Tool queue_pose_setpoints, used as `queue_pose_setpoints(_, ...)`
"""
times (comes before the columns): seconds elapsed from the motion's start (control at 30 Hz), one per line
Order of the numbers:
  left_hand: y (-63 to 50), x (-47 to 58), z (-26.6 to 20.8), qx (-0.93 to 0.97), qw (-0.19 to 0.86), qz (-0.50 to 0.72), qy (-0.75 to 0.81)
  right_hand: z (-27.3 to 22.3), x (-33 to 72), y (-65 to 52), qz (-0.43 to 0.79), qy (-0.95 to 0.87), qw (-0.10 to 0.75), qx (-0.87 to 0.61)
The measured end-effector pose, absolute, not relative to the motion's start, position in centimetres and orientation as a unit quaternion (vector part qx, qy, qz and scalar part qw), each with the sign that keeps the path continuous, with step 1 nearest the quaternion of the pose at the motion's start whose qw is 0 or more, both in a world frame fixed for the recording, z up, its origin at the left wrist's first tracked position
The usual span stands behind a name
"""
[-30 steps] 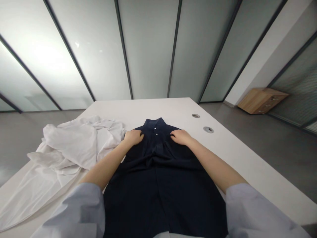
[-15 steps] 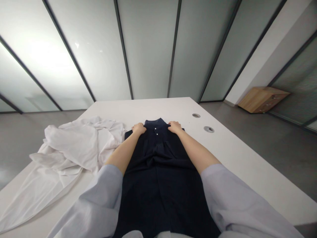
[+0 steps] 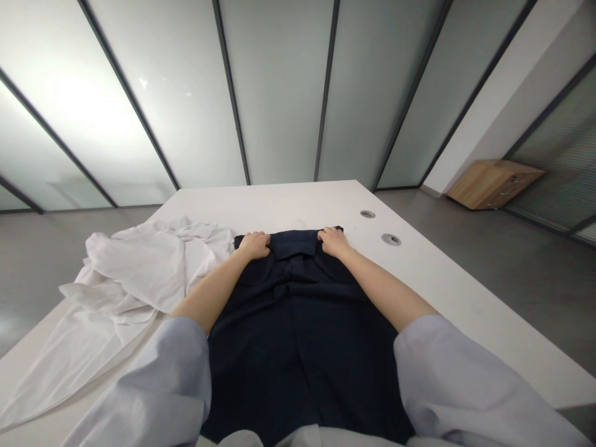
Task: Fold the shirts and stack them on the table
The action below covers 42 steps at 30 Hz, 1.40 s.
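A dark navy shirt (image 3: pixel 302 335) lies lengthwise on the white table in front of me, running down to my body. Its far end is turned over toward me, and the buttons are out of sight. My left hand (image 3: pixel 255 244) is closed on the far left of the shirt, near its folded edge. At the far right, my right hand (image 3: pixel 333 241) has its fingers curled over the same edge. Wrinkles cross the cloth between my forearms.
Crumpled white clothing (image 3: pixel 139 267) covers the table's left side, close to my left forearm. Two round grommets (image 3: pixel 391 239) are set into the white table (image 3: pixel 447 304) at right. Beyond it stand frosted glass panels (image 3: pixel 279 93) and a wooden cabinet (image 3: pixel 488 183).
The shirt's collar end has been folded over toward me, hiding the buttons. My hands have moved a little farther apart, both still on the shirt.
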<state>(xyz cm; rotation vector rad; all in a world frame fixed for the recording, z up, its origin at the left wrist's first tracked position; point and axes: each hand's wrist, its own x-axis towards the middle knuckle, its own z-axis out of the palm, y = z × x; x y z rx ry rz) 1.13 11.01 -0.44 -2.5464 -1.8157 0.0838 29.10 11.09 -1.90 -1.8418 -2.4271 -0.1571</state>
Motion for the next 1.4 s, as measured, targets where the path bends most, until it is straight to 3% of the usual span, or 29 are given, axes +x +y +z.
queue_pose_setpoints(0.17, 9.5, 2.4, -0.8, -0.799, 0.013, -0.050, -0.600, -2.1, 28.0, 9.7, -0.019, -0.788, 0.109, -0.606)
queue_pose_setpoints(0.4, 8.1, 5.0, -3.2, -0.767, -0.035, 0.026, -0.640, -4.2, 25.3, 8.5, 0.108, -0.762, 0.001, -0.639)
queue_pose_setpoints(0.97, 10.6, 6.0, -4.4, -0.736, -0.048, 0.005, -0.675, -4.2, 25.0, 9.5, 0.068, -0.751, 0.043, -0.655)
queue_pose_setpoints(1.23, 10.4, 6.5, -3.5, -0.755, 0.060, -0.070, -0.649, -5.4, 24.1, 8.3, 0.099, -0.736, 0.017, -0.670)
queue_pose_setpoints(1.4, 8.1, 7.1, -3.5, -0.721, -0.025, -0.028, -0.692, -5.2, 24.5, 11.0, 0.096, -0.733, 0.027, -0.672)
